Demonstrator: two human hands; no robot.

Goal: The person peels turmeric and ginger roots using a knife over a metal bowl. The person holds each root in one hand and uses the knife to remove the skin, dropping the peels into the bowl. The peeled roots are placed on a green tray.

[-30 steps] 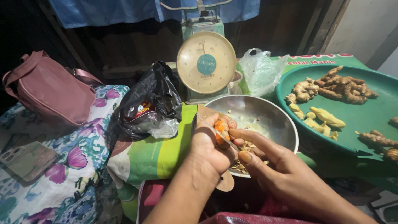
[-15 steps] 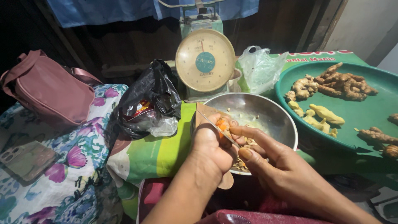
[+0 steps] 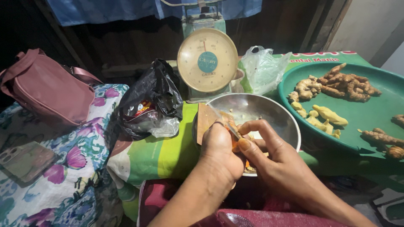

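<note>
- The left hand [image 3: 221,151] was curled around a small orange root piece [image 3: 232,138], its fingers pressed together over it, so little of the piece showed.
- The right hand [image 3: 273,157] pinched a thin knife [image 3: 227,125] between thumb and forefinger, the blade lying against the orange piece; it looked like a peeling grip.
- Both hands worked directly above the near rim of one steel bowl [image 3: 275,111], probably so that the scrapings would fall inside; pale peelings already lay in it.
- A flat wooden board [image 3: 205,117] leaned against the bowl's left rim, touching it.
- To the right sat one large green round tray [image 3: 378,109], within easy reach of the right hand. A heap of unpeeled brown rhizomes [image 3: 336,84] lay at its far side, too tangled to count.
- Nearer lay a handful of peeled yellow pieces [image 3: 324,115], kept apart from the brown heap, as if sorted.
- Two more brown rhizomes [image 3: 383,138] lay at the tray's near right.
- One dial kitchen scale [image 3: 207,61] stood just beyond the bowl, facing the person.
- Two plastic bags flanked it: a black bag [image 3: 149,96] to the left and a clear bag [image 3: 263,67] to the right.
- Far left lay one pink handbag [image 3: 50,92] and, nearer, one phone [image 3: 23,162] on a floral cloth [image 3: 75,176], well apart from the work.
</note>
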